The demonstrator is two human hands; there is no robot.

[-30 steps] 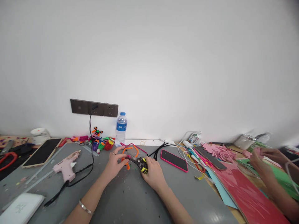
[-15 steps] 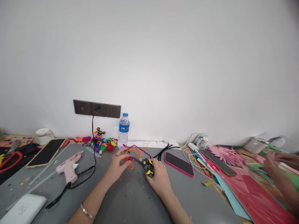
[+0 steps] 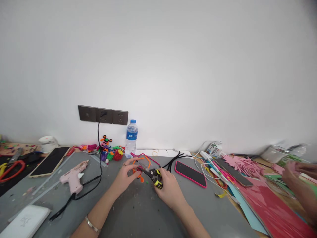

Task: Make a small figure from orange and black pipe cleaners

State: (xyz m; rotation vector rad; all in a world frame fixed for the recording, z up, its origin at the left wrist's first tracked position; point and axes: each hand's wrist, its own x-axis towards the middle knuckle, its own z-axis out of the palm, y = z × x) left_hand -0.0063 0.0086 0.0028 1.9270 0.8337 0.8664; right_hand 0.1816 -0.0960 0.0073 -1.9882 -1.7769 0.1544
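Observation:
Yellow-and-black scissors (image 3: 155, 177) are gripped by my right hand (image 3: 170, 188), their dark blades pointing left toward my other hand. Between its fingertips my left hand (image 3: 125, 177) pinches a small orange and magenta pipe-cleaner piece (image 3: 139, 174), right beside the blades. The far end of the blades overlaps this piece; whether they touch it is too small to tell. A bent orange pipe cleaner (image 3: 148, 162) and a magenta one (image 3: 155, 161) stretch out just behind my hands, above the grey mat.
A water bottle (image 3: 131, 138) stands by the wall, beside pipe-cleaner figures (image 3: 112, 153). On the left lie a pink glue gun (image 3: 73, 178) and a phone (image 3: 49, 162); on the right a pink-cased phone (image 3: 190, 174), cables and red paper (image 3: 274, 206). Another person's hands (image 3: 297, 178) hold pink paper.
The scissors have turned slightly, with their handles a little lower and their blades changed in angle near my left fingertips. The orange piece has shifted slightly.

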